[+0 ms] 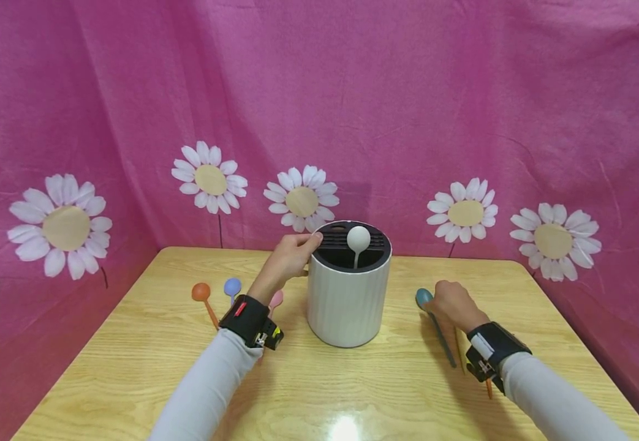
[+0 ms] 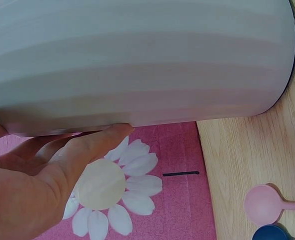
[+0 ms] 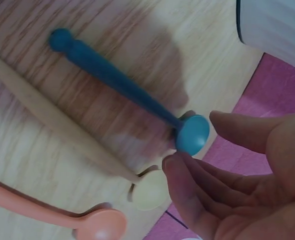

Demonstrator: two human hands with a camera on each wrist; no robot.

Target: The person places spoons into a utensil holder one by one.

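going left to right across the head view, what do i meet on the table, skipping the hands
orange spoon → blue spoon → pink spoon → container → teal spoon → yellow spoon → another orange spoon

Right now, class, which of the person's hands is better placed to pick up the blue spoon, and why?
Probably the right hand: its thumb and fingers are parted close to the bowl of the blue spoon. The left hand is farther away, holding the white container.
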